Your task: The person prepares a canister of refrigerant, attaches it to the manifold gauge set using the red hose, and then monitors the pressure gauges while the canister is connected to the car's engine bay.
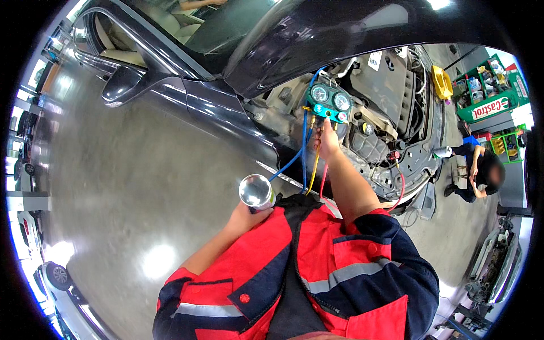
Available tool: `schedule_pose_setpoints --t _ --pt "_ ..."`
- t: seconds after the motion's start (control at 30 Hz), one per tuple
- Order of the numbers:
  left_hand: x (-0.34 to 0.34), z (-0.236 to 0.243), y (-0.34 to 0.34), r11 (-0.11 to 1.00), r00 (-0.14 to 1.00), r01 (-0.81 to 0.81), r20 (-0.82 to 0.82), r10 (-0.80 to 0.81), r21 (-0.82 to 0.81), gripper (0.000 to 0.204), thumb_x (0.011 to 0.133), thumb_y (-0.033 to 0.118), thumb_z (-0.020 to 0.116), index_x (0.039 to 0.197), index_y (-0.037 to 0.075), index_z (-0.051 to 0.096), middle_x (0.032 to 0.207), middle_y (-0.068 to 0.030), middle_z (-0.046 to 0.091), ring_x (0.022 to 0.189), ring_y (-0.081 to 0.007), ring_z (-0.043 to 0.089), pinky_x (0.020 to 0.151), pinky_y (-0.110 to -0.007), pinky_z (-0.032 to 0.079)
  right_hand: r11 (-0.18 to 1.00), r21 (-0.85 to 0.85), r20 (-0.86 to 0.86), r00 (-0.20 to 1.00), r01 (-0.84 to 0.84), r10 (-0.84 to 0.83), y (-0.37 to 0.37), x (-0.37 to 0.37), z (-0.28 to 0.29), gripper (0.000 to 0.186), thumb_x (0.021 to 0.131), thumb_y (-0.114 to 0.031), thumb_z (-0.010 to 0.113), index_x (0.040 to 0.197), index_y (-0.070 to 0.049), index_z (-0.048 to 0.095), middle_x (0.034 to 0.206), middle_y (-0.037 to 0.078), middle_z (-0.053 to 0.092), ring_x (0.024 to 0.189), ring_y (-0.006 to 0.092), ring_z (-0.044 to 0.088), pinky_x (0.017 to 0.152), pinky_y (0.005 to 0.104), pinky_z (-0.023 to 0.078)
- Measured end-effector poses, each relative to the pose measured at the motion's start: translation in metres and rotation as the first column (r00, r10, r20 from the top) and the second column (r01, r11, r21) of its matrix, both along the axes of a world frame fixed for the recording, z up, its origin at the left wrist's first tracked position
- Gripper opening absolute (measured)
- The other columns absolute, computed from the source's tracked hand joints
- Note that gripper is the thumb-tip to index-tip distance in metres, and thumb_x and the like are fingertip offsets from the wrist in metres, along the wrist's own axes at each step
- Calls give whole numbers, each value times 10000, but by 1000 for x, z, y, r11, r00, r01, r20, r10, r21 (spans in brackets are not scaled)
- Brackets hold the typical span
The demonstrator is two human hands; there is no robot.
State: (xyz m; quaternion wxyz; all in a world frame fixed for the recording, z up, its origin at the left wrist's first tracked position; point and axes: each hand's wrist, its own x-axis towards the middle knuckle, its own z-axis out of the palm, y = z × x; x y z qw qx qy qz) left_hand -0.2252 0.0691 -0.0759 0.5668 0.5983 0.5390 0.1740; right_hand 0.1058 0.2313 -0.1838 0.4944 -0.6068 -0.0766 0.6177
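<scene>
My left hand grips an upright metal can, its silver bottom or top facing the camera. My right hand is closed at the lower part of a teal manifold gauge set with two round dials, thumb just below its middle. Blue, yellow and pink hoses hang from it. The gauges are over the engine bay of a dark car, where a red coupler with a hose sits at the right.
The raised hood arches above the engine. A side mirror juts out at left. A yellow object and green racks stand at right, near a crouched or seated co-worker. A detached car part is at lower right.
</scene>
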Motion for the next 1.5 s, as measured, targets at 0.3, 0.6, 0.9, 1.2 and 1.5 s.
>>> schedule_pose_setpoints --t 0.3,0.6,0.9,1.2,1.5 --pt "-5 -3 1 1000 1000 -15 6 15 -4 671 772 305 798 1294 6 498 1197 -167 633 1129 -265 598 977 -356 445 999 -20 151 988 -30 33 -9 0 5 552 919 -609 457 831 -78 581 675 74 573 593 242 560 565 398 438" --pt "6 -2 -3 996 998 -61 31 63 -72 590 789 286 788 1258 19 549 1163 -153 653 1103 -238 608 958 -349 454 820 -311 931 19 -480 364 4 7 85 564 904 -494 524 946 55 644 887 290 669 898 430 661 820 489 519" --pt "31 14 -12 997 997 -77 -29 77 11 713 787 296 794 1349 30 446 1226 -141 613 1135 -230 581 979 -346 438 560 -674 737 -385 -482 555 45 -9 136 664 951 -594 384 972 -20 718 1022 175 704 973 339 673 804 435 535" --pt "55 20 -29 972 972 -235 29 235 21 736 781 313 798 1355 25 437 1243 -145 607 1167 -240 571 1000 -349 430 591 -577 809 -495 -564 317 49 17 103 675 919 -605 419 788 -17 724 798 171 711 765 335 701 685 442 550" --pt "69 24 -41 955 955 -297 -14 297 22 758 782 342 791 1371 32 428 1251 -149 605 1165 -238 574 1006 -346 427 645 -517 837 -490 -563 243 52 19 92 617 888 -601 483 790 -39 718 807 159 712 774 317 704 696 433 548"
